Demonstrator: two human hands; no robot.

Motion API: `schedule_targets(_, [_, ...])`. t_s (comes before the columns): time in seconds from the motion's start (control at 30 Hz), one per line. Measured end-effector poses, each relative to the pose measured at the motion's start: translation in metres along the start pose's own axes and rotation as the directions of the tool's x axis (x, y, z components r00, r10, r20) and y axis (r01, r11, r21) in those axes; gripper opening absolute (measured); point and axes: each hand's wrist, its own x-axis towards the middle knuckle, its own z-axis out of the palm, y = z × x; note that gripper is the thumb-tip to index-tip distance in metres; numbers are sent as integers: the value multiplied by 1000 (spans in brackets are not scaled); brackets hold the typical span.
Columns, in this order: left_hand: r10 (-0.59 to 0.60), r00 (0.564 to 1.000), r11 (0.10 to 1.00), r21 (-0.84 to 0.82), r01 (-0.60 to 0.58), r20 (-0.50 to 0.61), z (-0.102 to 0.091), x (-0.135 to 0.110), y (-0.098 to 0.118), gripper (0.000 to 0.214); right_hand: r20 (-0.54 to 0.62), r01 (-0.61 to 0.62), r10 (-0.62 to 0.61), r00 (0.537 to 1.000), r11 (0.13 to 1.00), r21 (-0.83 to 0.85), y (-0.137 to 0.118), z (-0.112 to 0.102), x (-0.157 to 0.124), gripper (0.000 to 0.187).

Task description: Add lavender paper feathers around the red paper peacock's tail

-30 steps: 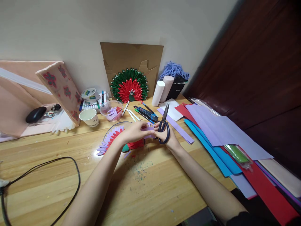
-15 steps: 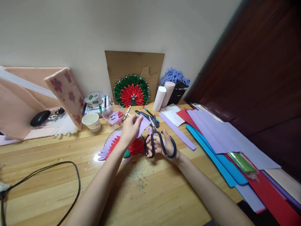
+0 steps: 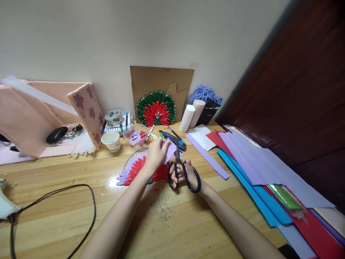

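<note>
My left hand pinches a small piece of lilac paper above the wooden table. My right hand has its fingers through the dark handles of a pair of scissors, whose blades point up into the lilac piece. Under both hands lies a fan-shaped paper craft of lilac and red petals, partly hidden by my left wrist.
A red-and-green paper fan leans on cardboard at the wall. Near it are a paper cup, a clear bowl of scraps, markers and two rolls. Coloured paper sheets cover the right side. A black cable loops at left.
My right hand turned the scissors from blades pointing away to blades at the lilac piece and moved nearer. My left hand lifted the piece slightly. The view shifted a little to the left and up.
</note>
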Motion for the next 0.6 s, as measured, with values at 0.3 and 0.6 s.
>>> schedule_targets(0.3, [12, 998, 1000, -4, -12, -66, 11, -9, 4, 24, -82, 53, -45, 996, 993, 101, 6, 9, 1, 82])
schedule_targets(0.6, [1, 997, 999, -35, -4, -74, 7, -5, 3, 25, -160, 44, -27, 987, 994, 101, 13, 11, 4, 76])
